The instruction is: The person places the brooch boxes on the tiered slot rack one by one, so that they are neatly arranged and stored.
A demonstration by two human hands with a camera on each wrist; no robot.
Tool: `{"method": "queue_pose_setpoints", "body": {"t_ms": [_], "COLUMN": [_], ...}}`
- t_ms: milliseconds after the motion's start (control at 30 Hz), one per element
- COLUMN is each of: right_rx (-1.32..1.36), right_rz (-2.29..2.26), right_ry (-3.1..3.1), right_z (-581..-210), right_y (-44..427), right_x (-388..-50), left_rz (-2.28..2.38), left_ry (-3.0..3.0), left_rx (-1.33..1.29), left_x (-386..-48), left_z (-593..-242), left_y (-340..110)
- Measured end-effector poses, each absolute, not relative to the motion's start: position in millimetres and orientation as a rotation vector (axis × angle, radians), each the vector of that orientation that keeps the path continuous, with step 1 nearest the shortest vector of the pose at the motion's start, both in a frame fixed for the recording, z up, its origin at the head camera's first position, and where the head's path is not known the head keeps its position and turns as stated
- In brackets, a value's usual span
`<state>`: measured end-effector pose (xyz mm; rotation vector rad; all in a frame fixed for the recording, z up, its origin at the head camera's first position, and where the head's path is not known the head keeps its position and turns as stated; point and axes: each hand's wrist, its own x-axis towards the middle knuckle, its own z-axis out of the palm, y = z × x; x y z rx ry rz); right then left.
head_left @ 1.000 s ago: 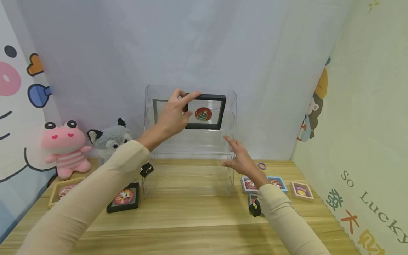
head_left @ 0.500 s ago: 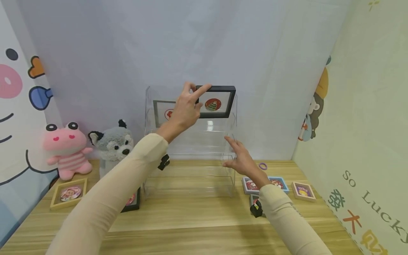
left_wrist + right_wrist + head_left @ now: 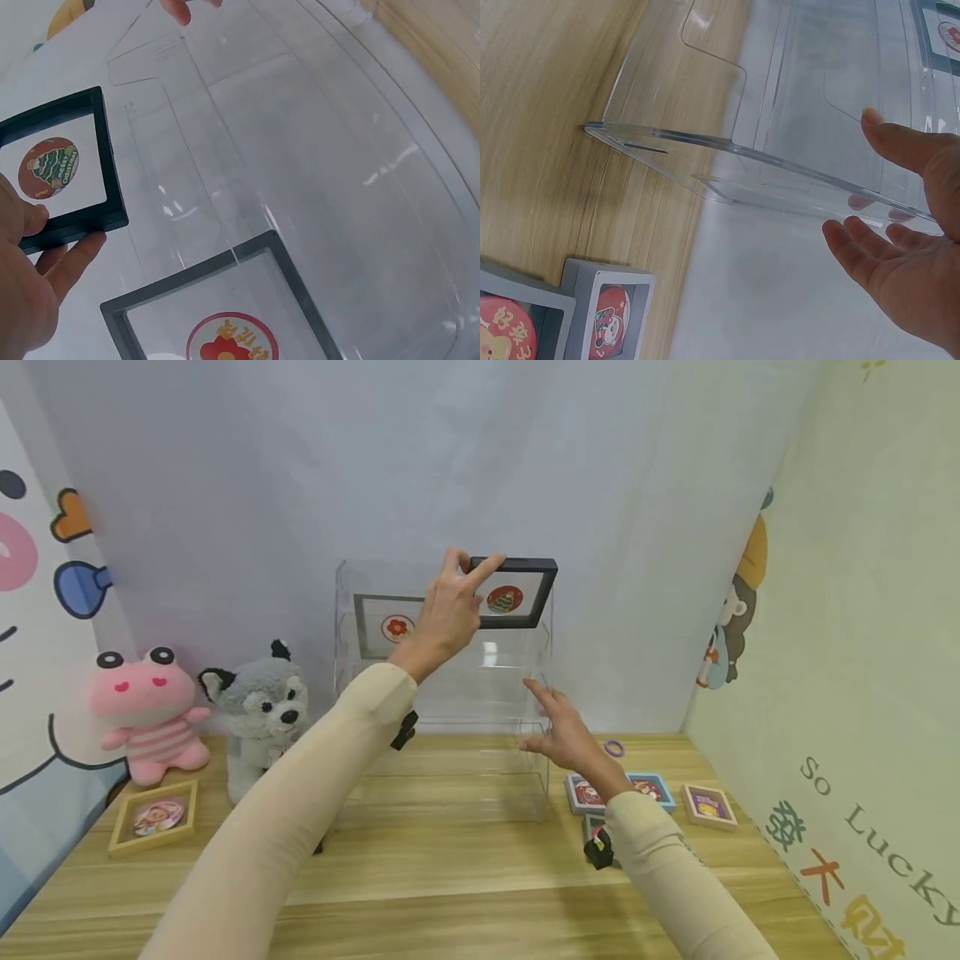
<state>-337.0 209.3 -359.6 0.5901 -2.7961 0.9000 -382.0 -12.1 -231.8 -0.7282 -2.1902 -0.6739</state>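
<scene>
My left hand (image 3: 448,620) grips the left side of a black picture frame (image 3: 506,600). Inside the frame is a round red badge with a Christmas tree. It is held up at the top right of a clear, tiered acrylic display stand (image 3: 465,697). In the left wrist view, the thumb lies on the front of the frame and fingers reach beneath it. A grey frame (image 3: 180,282) with a red flower badge leans on the stand's upper left. My right hand (image 3: 564,735) stays by the stand's right side panel, thumb and fingers spread on either side of its edge.
A pink plush toy (image 3: 152,714) and a grey plush dog (image 3: 266,710) sit at the left. A yellow frame (image 3: 155,818) lies before them. Small framed badges (image 3: 708,807) and a purple ring (image 3: 614,748) lie on the table at the right.
My left hand has lifted the black frame up and to the right, then slowed, uncovering the flower badge on the stand. The right hand has stayed in place.
</scene>
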Motion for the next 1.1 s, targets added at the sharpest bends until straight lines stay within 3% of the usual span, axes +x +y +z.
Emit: {"method": "queue_pose_setpoints", "body": {"t_ms": [1100], "right_rx": [0.577], "right_rz": [0.915], "right_ry": [-2.791], "right_z": [-360.0], "right_y": [210.5], "right_x": [-336.8], "left_rz": [-0.633], "left_ry": [-2.311], "left_rx": [-0.687], "left_x": [-402.6], "left_z": [-272.7], "left_y": [7.6]}}
